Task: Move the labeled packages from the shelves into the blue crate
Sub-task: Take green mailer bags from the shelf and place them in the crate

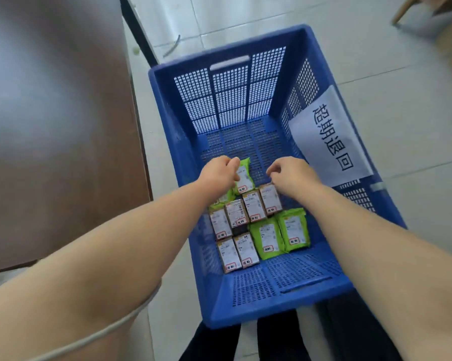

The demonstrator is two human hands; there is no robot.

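**Hands low in the crate, one pouch going down**

Left hand (pixel 219 175) pinches a small green plastic pouch with a white label (pixel 244 178) near its far end, fingers curled on it. It holds the pouch tilted just above the floor of the blue perforated plastic crate (pixel 167 105). From the angle, I judge it is being laid at the far end of the rows to extend them. Right hand (pixel 294 175) hangs beside it, fingers loosely curled, with nothing in its grasp. Its fingertips sit over the far end of the nearest brown cardboard box (pixel 271 198), perhaps to square it up; whether they touch it I cannot tell.

Nearer the person than both hands, the packages lie flat, labels up and edge to edge. The other brown labelled boxes (pixel 226 255) sit under and between the wrists, and two green pouches (pixel 281 234) lie below the right wrist. Such tight packing likely saves room: beyond the fingers the crate floor is bare.

Right of the right hand, a white paper sign with black characters (pixel 326 136) hangs over the crate wall. Left of the left arm, a brown wooden panel (pixel 50 126) stands close by on the pale tiled floor (pixel 376 74). Only the neighbouring boxes and the high crate walls crowd the pouch, so both arms reach in from above.
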